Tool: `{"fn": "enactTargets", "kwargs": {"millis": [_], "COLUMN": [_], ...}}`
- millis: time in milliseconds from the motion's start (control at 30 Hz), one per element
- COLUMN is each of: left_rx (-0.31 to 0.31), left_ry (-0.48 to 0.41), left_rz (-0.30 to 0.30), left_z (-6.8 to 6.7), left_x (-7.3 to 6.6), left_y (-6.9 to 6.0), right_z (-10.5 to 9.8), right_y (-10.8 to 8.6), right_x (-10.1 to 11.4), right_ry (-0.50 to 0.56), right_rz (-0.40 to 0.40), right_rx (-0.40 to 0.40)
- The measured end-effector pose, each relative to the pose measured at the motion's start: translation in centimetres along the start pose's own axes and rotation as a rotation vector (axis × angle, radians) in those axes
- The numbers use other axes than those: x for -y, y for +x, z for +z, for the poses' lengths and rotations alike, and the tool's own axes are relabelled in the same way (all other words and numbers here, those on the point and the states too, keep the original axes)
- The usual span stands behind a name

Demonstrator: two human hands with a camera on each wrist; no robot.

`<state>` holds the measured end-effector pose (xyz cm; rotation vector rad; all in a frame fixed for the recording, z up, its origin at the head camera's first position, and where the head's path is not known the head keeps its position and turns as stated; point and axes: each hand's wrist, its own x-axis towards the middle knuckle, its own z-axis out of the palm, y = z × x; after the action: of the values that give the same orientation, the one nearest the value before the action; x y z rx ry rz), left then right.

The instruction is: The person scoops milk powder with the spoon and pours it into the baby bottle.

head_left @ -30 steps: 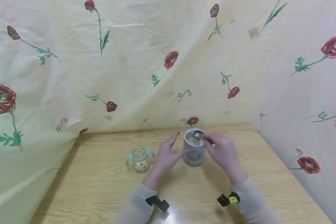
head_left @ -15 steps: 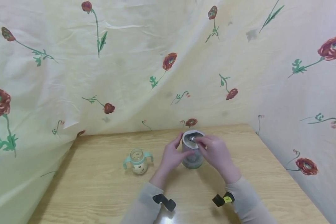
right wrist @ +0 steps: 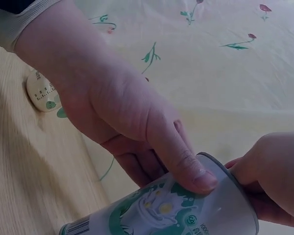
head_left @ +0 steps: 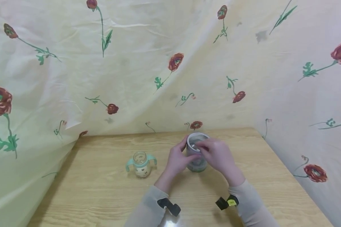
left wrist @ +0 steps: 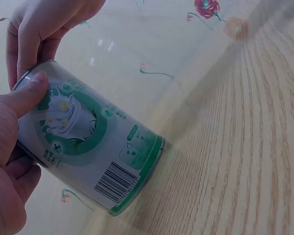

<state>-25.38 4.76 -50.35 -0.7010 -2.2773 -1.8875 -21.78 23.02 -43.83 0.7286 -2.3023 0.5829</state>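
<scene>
A white and green milk powder tin (head_left: pixel 197 166) stands on the table with its mouth uncovered; a splash of milk and a barcode are printed on its side, seen in the left wrist view. My left hand (head_left: pixel 177 159) holds the tin from the left, its thumb lying across the printed wall. Over the rim, my right hand (head_left: pixel 217 156) reaches into the mouth, fingertips pinched on a small shiny spoon-like thing (head_left: pixel 194 146) that is mostly hidden. Both wrist views hide those fingertips behind the tin's wall (left wrist: pixel 83 127).
To the left of the tin stands a clear baby bottle (head_left: pixel 142 170) with mint handles and no cap. The wooden table (head_left: pixel 108 195) ends at a flower-printed cloth (head_left: pixel 136 69) behind and on both sides.
My left hand has moved right and closed around the tin, where its fingers were spread beside it. My right hand has lowered the shiny thing deeper into the mouth.
</scene>
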Motion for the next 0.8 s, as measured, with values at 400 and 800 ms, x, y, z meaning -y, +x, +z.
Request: {"fn": "enactTargets", "kwargs": {"millis": [400, 800], "left_rx": [0.011, 0.001], "left_ry": [-0.021, -0.013], "left_rz": [0.006, 0.011], "left_z": [0.1, -0.1], "left_x": [0.0, -0.5], "left_y": [-0.1, -0.2], "right_z": [-0.9, -1.7], "right_y": [0.8, 0.9], "right_x": [0.2, 0.8], "right_ry": [0.18, 0.341], "right_rz": [0.341, 0.55], "right_rx": [0.183, 0.121]}}
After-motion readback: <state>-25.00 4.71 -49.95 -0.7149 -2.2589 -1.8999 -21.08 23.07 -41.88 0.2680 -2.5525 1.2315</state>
